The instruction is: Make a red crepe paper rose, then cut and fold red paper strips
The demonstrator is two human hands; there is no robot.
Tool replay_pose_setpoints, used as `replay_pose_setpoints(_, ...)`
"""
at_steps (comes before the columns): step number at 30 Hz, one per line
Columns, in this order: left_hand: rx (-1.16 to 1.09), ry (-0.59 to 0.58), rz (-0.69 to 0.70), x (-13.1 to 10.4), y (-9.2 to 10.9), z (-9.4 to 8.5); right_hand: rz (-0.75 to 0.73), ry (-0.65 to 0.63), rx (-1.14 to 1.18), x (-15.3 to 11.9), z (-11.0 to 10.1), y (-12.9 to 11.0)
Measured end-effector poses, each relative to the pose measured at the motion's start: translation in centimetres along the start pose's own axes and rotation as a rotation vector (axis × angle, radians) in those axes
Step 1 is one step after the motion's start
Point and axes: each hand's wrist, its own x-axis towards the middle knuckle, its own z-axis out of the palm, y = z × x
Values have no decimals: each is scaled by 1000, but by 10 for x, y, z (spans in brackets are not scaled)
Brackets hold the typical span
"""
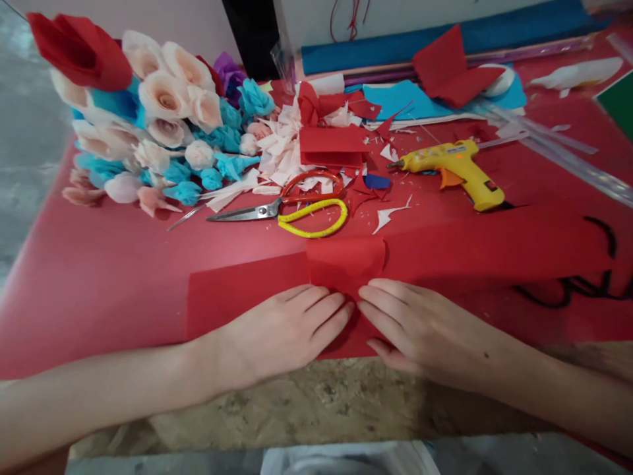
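A long strip of red paper (232, 290) lies along the table's near edge, with a folded flap (346, 257) standing up a little in its middle. My left hand (297, 326) bends its fingers over the paper just left of the fold; its thumb is hidden. From the other side my right hand (415, 330) grips at the same fold, fingertips on the paper and thumb lower down. The two sets of fingertips nearly meet. Just beyond the flap lie scissors (267, 211) with one red and one yellow handle loop.
Paper flowers (163, 99) in cream, blue and red crowd the back left. Paper scraps (281, 145) are heaped beside them. A yellow glue gun (455, 168) rests at the right near clear glue sticks (568, 152). A black cord (583, 288) curls at far right. A blue roll (376, 49) lies behind.
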Motion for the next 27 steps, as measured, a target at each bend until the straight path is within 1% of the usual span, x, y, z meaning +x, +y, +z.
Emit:
replay_pose_setpoints(4, -87, 82, -31, -1, -4, 6, 25, 44, 7, 0, 2, -1)
replay_pose_setpoints(8, -237, 176, -75, -1, -12, 10, -4, 60, -28, 2, 2, -1)
replay_pose_setpoints(10, -344, 187, -99, -1, -16, 11, -4, 55, -32, 3, 2, -1)
replay_pose_setpoints(12, -450, 183, -134, -1, -19, 13, 28, 69, -21, 4, 3, -2)
replay_pose_setpoints(14, -491, 191, -125, -2, -20, 16, 63, 106, -10, 5, 5, -2)
replay_pose_setpoints(16, -444, 225, -76, -4, -20, 18, 90, 137, -2, 4, 8, -2)
replay_pose_setpoints(19, -303, 273, -21, -5, -18, 20, 88, 172, 2, 3, 10, -1)
replay_pose_setpoints(23, -186, 251, 36, -7, -8, 14, 15, 162, -38, 0, 6, -6)
replay_pose_setpoints(27, -169, 245, 57, -15, 7, 8, -77, 119, -6, -5, 2, -19)
